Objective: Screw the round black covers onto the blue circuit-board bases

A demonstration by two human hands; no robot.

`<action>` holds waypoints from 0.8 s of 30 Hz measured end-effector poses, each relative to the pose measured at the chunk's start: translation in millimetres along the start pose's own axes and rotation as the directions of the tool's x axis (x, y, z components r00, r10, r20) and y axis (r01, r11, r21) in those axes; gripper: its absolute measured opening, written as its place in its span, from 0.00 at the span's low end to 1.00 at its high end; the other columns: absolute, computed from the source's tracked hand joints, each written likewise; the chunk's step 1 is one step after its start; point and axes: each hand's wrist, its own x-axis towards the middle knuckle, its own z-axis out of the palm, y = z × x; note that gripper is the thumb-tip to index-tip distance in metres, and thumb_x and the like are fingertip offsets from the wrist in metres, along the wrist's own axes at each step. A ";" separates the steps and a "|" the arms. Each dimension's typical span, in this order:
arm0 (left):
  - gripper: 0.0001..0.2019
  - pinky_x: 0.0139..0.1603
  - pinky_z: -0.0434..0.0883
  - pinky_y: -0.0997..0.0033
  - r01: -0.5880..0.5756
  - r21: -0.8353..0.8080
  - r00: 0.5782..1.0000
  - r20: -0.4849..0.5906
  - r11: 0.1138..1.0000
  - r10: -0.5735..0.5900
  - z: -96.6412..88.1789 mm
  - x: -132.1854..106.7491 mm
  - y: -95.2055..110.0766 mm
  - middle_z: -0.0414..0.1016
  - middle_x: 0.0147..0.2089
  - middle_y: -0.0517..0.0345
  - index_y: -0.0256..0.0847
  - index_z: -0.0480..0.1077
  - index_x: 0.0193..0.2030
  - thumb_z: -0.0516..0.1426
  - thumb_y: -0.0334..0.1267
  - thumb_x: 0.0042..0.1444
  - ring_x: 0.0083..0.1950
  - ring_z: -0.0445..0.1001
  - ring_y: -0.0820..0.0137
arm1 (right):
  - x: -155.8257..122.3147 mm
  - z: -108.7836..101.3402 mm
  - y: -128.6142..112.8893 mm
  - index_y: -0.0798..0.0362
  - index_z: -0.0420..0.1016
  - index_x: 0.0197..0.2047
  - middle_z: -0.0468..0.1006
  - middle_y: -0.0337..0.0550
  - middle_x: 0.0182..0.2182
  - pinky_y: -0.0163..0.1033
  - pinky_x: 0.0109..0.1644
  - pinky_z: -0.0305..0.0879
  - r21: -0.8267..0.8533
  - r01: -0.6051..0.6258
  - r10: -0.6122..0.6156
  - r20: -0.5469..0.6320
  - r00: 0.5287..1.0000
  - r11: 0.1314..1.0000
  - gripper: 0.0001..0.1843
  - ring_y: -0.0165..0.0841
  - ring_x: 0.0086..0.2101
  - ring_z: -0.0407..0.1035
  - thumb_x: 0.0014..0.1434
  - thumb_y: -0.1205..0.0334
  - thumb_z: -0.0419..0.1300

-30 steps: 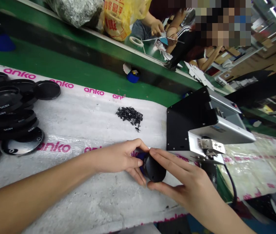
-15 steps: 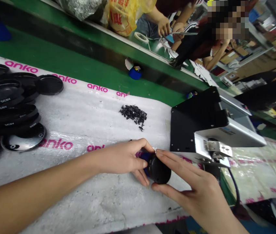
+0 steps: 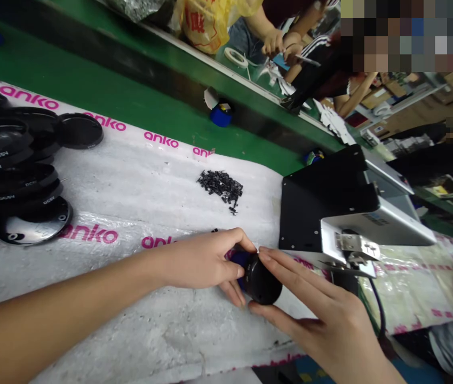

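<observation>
Clasping knob: left hand, right hand

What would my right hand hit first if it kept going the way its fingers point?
The small black round part, which the right hand grips between fingers and thumb; just beyond it, seemingly, the left hand.

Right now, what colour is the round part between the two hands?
The round part is black, with blue at its left end. Best in the head view.
</observation>
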 end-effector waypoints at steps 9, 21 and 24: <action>0.09 0.42 0.76 0.60 0.022 -0.029 1.000 0.010 0.999 -0.022 1.4 1.1 5.5 0.74 0.24 0.65 0.43 0.61 0.44 0.49 0.24 0.63 0.28 0.81 0.69 | 4.2 -4.5 -0.2 0.47 0.65 0.65 0.74 0.48 0.58 0.46 0.54 0.78 -0.052 0.029 -0.026 0.050 0.998 0.998 0.32 0.45 0.52 0.74 0.59 0.61 0.66; 0.18 0.34 0.76 0.68 -0.028 0.284 0.994 -0.097 0.958 0.058 15.3 -5.5 8.0 0.74 0.34 0.61 0.45 0.59 0.43 0.64 0.37 0.51 0.34 0.80 0.64 | 14.5 -4.0 -6.5 0.51 0.65 0.62 0.77 0.47 0.53 0.44 0.56 0.75 -0.167 0.046 -0.031 0.092 0.995 0.985 0.25 0.40 0.50 0.75 0.64 0.56 0.61; 0.13 0.21 0.72 0.74 0.022 0.291 0.953 -0.295 0.956 0.068 35.7 0.9 3.3 0.70 0.33 0.64 0.45 0.56 0.40 0.58 0.45 0.57 0.23 0.75 0.71 | 1.4 -1.0 -6.3 0.49 0.60 0.66 0.73 0.50 0.58 0.52 0.63 0.67 -0.118 0.062 -0.051 0.094 0.994 0.991 0.32 0.44 0.57 0.69 0.62 0.54 0.63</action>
